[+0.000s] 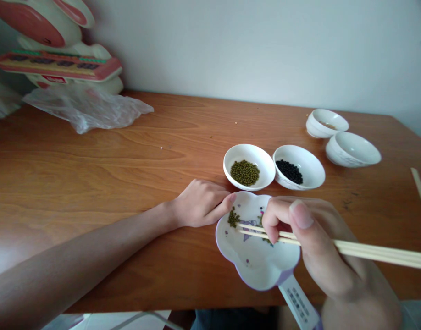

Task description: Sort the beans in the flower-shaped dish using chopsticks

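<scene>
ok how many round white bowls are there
4: the green-bean bowl, the black-bean bowl just right of it, and farther right, the rearmost bowl and the rightmost bowl in front of that.

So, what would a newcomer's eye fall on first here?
Probably the right hand holding pale chopsticks over the purple-rimmed, flower-shaped dish, whose rim the left hand touches. Next, perhaps, the two bowls just beyond, one with green beans, one with black.

Toy (68, 39) top, held chopsticks' (385, 253) rear ends cut off.
</scene>
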`<state>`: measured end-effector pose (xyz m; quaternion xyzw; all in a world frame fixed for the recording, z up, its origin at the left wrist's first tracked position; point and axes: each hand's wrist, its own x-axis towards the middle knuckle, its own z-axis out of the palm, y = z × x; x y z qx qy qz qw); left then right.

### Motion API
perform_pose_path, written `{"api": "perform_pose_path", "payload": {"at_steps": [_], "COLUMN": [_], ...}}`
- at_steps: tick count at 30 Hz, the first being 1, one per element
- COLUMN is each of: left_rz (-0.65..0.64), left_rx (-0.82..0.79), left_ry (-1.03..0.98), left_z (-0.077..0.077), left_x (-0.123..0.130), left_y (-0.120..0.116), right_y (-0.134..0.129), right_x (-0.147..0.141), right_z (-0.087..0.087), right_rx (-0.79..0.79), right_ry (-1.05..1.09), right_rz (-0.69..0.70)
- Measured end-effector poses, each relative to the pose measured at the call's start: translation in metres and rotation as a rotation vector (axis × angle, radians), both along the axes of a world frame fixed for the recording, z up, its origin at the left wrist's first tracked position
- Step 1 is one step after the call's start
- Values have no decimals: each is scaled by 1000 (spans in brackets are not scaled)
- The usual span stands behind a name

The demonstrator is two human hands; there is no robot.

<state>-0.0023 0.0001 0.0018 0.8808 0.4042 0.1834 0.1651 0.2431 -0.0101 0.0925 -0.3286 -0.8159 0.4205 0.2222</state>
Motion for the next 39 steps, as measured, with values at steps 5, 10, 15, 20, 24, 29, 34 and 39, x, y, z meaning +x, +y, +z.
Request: {"api": "perform_pose_path", "payload": {"at_steps": [5, 10, 15, 20, 24, 29, 34, 39], "left_rz": [-1, 2, -2, -2, 2, 4, 0, 4], "left_rx": [1, -10, -10, -5, -12, -18, -20, -22], "left_ry": [-6, 2, 7, -5, 3, 11, 12, 18], "left_z": [-1, -1, 0, 0, 0, 0, 0, -1], "left_x": [0, 0, 0, 0, 0, -1, -1, 0], "left_y": [0, 0, 0, 0, 0, 1, 0, 0], "right_y": [1, 1, 0, -1, -1, -1, 0, 1], "right_x": [-1, -1, -1, 0, -1, 0, 0, 0], "right_z": [2, 0, -1, -1, -2, -1, 1, 0], "right_rx": [34, -9, -7, -11, -12, -15, -32, 16], "right_ry": [17, 15, 21, 30, 74, 54, 40, 12], "right_rz": [8, 22, 10, 15, 19, 34, 34, 30]}}
